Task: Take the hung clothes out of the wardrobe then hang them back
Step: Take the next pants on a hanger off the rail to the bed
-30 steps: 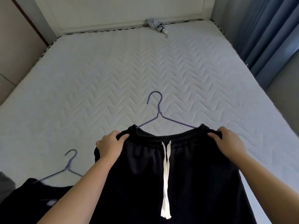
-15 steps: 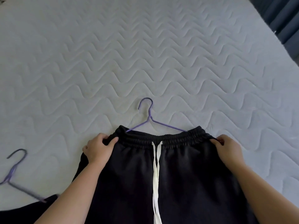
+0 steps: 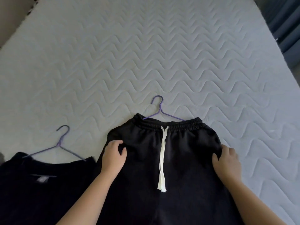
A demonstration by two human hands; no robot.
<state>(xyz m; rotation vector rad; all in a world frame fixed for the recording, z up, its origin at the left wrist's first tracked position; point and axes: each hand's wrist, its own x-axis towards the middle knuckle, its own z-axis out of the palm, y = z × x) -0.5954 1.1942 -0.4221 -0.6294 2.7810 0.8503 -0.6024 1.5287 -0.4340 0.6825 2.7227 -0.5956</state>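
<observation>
Item: black drawstring pants [image 3: 186, 159], laid flat on a white quilted mattress [image 3: 146, 54], waistband away from the person. White drawstring [image 3: 162, 159] lies down the front.
Purple wire hanger [image 3: 159, 109]: shoulders inside the waistband, hook on the mattress.
Left hand [image 3: 113, 157]: fingers curled, gripping fabric at the pants' left side.
Right hand [image 3: 227, 161]: on the right side edge, blurred; grip cannot be told.
Beside, left: black T-shirt [image 3: 40, 192] on a second purple hanger [image 3: 60, 143].
</observation>
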